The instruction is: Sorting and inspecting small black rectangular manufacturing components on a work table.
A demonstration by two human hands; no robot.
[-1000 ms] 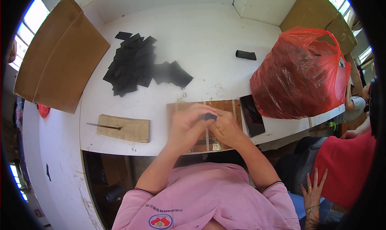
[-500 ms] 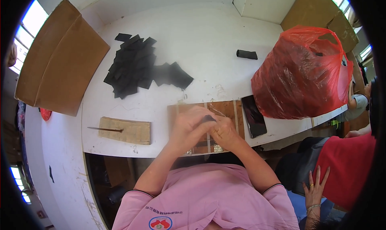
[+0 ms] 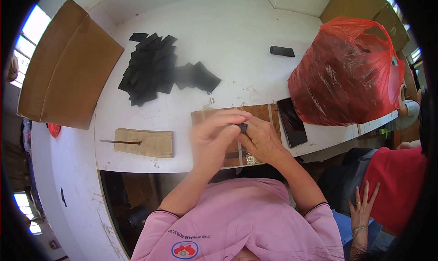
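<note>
Both of my hands meet over a brown wooden board (image 3: 262, 112) at the near edge of the white table (image 3: 237, 37). My left hand (image 3: 212, 140) and my right hand (image 3: 261, 140) pinch a small black piece (image 3: 244, 127) between their fingertips. Most of that piece is hidden by my fingers. A heap of flat black pieces (image 3: 157, 69) lies on the table beyond my left hand.
A full red plastic bag (image 3: 344, 71) stands at the right, a black phone (image 3: 292, 122) beside the board. A small wooden block (image 3: 146, 142) with a thin metal tool lies at the left. Cardboard sheets (image 3: 64, 78) lean at far left. Another person in red (image 3: 392, 188) sits at the right.
My hands stayed over the board, shifting slightly while working the small black piece between the fingers. Nothing else on the table moved.
</note>
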